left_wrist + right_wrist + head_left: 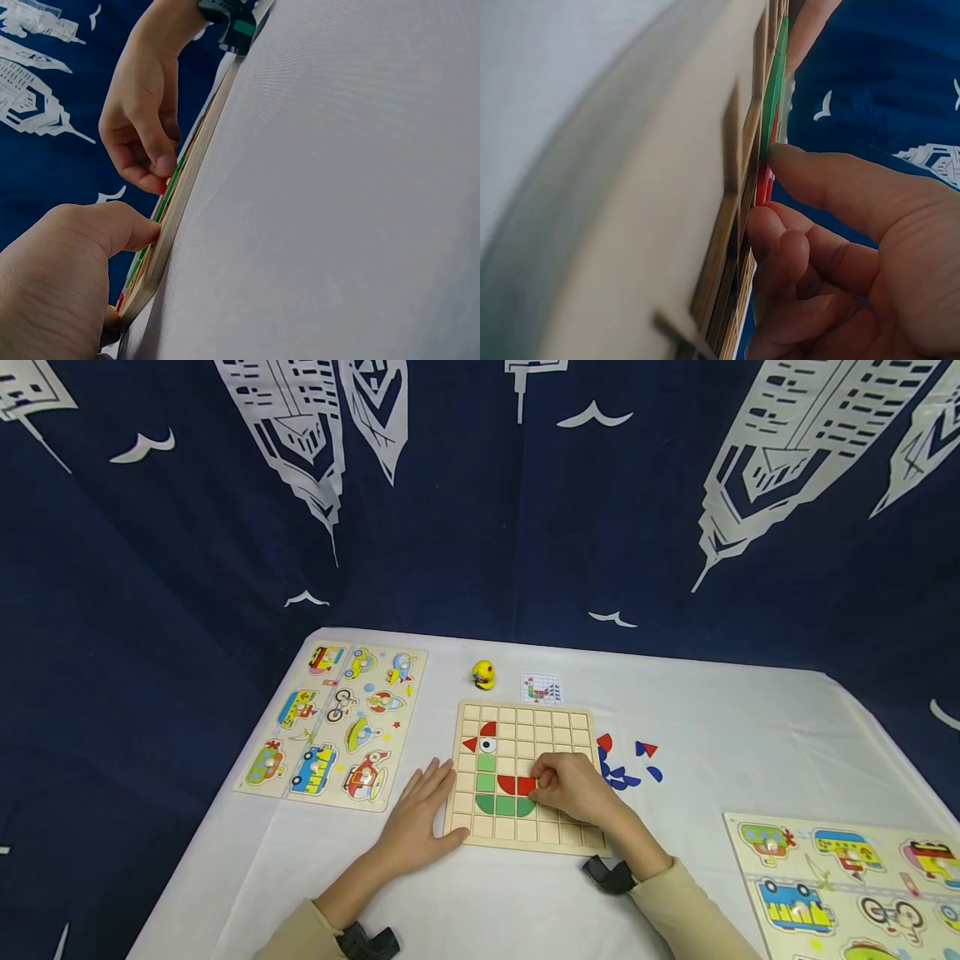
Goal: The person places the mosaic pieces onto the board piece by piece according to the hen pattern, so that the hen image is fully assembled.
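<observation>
In the head view, we saw the right hand [573,785] pinching a flat red tile [526,786] on the wooden grid board [547,737], just above the green tiles [506,806]; the left hand [415,822] lay spread against the board's edge. From the left wrist, the board looked stiff, best steadied by its rim. From the right wrist, we judged the red tile light, rigid, perhaps slippery, best taken by its edges, though we couldn't tell whether it was seated.
</observation>
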Available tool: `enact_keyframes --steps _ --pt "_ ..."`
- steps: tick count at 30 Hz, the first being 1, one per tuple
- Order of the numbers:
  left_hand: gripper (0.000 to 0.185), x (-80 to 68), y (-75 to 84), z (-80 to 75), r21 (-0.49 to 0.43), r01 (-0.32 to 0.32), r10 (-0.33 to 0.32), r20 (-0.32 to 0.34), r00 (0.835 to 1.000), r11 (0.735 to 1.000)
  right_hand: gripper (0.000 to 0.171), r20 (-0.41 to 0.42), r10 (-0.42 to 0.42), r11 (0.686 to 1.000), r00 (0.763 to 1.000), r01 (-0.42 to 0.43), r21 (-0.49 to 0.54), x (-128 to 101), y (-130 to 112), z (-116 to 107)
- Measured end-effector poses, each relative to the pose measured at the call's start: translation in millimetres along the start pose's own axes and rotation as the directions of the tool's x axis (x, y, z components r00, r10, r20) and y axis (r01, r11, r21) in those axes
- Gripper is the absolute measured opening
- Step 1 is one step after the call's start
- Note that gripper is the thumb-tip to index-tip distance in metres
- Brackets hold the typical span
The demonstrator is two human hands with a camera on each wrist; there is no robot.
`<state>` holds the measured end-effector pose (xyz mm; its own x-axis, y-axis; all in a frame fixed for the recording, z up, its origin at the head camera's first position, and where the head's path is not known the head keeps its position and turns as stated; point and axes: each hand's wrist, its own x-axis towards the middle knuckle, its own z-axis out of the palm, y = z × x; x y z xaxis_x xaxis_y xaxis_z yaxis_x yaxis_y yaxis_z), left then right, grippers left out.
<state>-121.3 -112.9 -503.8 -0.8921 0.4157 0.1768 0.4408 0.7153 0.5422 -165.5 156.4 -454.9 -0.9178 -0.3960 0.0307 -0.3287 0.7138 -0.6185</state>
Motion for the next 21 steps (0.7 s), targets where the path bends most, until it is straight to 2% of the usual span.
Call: enact_keyframes --steps 5,9,13,17,21 --pt "0.082 0.1 0.4 1.2 0.002 -0.001 0.001 -0.005 1.000 1.000 0.015 0.008 0.034 0.998 0.999 -0.035 0.043 -3.8 1.6 -2.8" --pt "0.082 0.5 0.0 2.6 0.012 -0.005 0.005 -0.010 1.000 1.000 0.012 -0.016 0.076 0.995 0.997 -0.075 0.068 -8.7 8.3 -14.2" --pt "0.082 0.7 -0.5 3.1 0.009 -0.013 0.013 -0.022 1.000 1.000 0.013 -0.095 0.097 0.995 0.991 -0.095 0.024 -11.0 24.8 -36.5" --pt "0.081 0.6 -1.3 3.0 0.011 -0.012 0.013 -0.029 1.000 1.000 0.017 -0.178 0.149 0.987 0.973 -0.158 -0.036 -7.9 47.1 -61.6" --pt "0.082 -0.2 -1.4 3.7 0.011 -0.011 0.011 -0.031 0.999 1.000 0.025 -0.184 0.203 0.973 0.962 -0.219 -0.073 -3.5 68.0 -77.1"
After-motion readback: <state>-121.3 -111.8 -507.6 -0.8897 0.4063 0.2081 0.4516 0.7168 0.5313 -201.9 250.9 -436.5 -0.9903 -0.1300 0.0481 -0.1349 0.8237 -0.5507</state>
